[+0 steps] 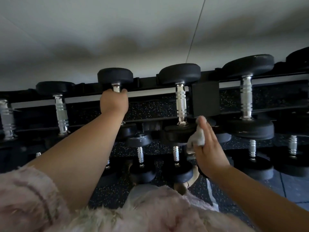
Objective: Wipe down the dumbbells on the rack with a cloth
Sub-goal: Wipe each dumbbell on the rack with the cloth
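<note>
You are mid-wipe on the top row of the rack (205, 97). Your left hand (114, 102) is closed around the handle of one dumbbell (115, 77), covering nearly all the chrome, with only a short bit showing below the far head. Your right hand (208, 148) presses a grey cloth (197, 137) flat against the near head of the next dumbbell (180, 99) to the right; the fingers lie straight and together, with the cloth bunched under the palm rather than gripped in a fist.

It looks like you are cleaning the side of that rubber head while bracing yourself on its neighbour. The next move probably calls for sliding the cloth around the rim of the head, then up along the chrome handle, which is bare and within reach. You would need to curl your fingers round the cloth for that, since a flat palm will not follow the bar.

Your left arm reaches forward, nearly straight, from a fluffy pink sleeve (25, 198). Your right arm comes in from the lower right, wrist bent slightly inward. More dumbbells sit on the lower row (140, 153), not yet touched by either hand.
</note>
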`<state>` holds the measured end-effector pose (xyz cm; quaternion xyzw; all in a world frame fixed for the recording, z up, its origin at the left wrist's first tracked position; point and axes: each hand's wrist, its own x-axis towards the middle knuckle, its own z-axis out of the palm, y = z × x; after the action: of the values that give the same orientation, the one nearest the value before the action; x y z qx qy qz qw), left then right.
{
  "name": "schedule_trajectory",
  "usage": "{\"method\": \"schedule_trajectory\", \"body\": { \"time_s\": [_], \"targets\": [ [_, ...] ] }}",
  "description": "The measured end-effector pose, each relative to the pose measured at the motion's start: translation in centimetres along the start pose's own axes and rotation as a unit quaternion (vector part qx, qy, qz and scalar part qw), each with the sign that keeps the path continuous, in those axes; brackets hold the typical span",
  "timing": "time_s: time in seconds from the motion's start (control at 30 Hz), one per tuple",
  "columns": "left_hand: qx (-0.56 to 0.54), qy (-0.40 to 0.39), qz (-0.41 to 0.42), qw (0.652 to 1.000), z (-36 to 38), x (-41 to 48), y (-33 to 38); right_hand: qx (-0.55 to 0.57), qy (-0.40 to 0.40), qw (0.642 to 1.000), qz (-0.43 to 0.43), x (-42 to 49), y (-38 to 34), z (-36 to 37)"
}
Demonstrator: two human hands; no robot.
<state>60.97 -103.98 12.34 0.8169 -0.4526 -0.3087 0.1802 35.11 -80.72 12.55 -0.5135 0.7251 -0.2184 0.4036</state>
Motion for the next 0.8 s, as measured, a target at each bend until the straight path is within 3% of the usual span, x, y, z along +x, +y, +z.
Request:
{"method": "schedule_trajectory", "body": {
  "time_s": [0.07, 0.17, 0.23, 0.3, 0.33, 0.37, 0.5, 0.8],
  "targets": [
    [0.010, 0.004, 0.003, 1.000, 0.1, 0.0, 0.0, 0.149, 0.046, 0.973, 0.169, 0.5, -2.3, 0.3],
    [0.007, 0.002, 0.005, 1.000, 0.2, 0.1, 0.0, 0.310, 0.140, 0.875, 0.343, 2.2, -4.3, 0.9],
    [0.000, 0.002, 0.004, 1.000, 0.3, 0.1, 0.1, 0.452, 0.186, 0.759, 0.430, 3.2, -4.6, 1.6],
    [-0.001, -0.002, 0.001, 1.000, 0.4, 0.1, 0.0, 0.645, 0.187, 0.588, 0.451, 3.7, -4.5, 2.7],
    [-0.003, -0.004, 0.000, 1.000, 0.4, 0.2, 0.1, 0.699, 0.182, 0.531, 0.443, 3.7, -4.7, 3.1],
    [-0.005, -0.006, 0.000, 1.000, 0.4, 0.2, 0.1, 0.725, 0.184, 0.508, 0.427, 3.5, -5.0, 3.5],
    [-0.014, -0.016, -0.006, 1.000, 0.3, 0.6, -0.2, 0.756, 0.210, 0.496, 0.372, 2.5, -5.6, 5.5],
    [-0.012, -0.025, 0.003, 1.000, 0.1, 0.3, 0.0, 0.781, 0.224, 0.448, 0.372, 1.4, -7.3, 8.1]
  ]
}}
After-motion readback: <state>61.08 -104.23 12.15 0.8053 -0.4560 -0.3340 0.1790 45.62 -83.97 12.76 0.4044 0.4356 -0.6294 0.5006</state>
